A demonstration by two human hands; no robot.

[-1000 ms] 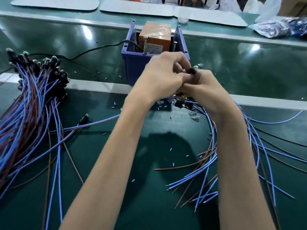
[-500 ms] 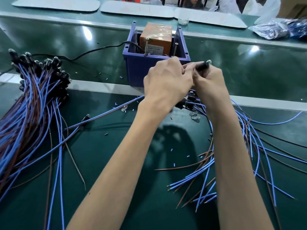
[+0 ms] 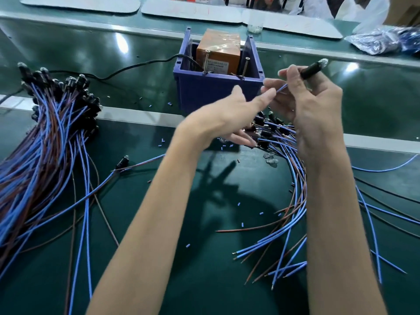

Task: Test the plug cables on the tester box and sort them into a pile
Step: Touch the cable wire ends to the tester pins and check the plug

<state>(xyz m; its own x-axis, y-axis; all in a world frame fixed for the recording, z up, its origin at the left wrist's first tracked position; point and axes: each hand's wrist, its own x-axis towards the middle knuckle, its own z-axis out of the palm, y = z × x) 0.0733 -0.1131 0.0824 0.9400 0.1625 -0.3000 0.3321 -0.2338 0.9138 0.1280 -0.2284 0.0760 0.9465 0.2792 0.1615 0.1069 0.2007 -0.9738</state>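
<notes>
- Pinched between thumb and fingers of the right hand: one plug cable, held in the air just right of the tester box, about level with its rim.
- Long axis slanted: clear tip up and to the right, away from the box; blue lead running down and to the left, toward the box's near right corner.
- Left hand spread, fingers straight, gripping nothing; forefinger tip meeting the blue lead just in front of that corner. Past that touch the lead is hidden; cannot tell where its bare ends lie.
- Two metal posts standing up inside the box beside the orange unit, left of the held plug and a little beyond it.
- Probably the step in hand: bringing the lead ends onto those posts. Calls for a short carry leftward and away, lead end first rather than plug first; left hand nearer the posts, so better placed to steer the ends.
- Sorted pile well apart on the far left, plugs pointing away; untested heap under and between the wrists. Likely a pass to the left hand for the drop, as the nearer to that pile.
</notes>
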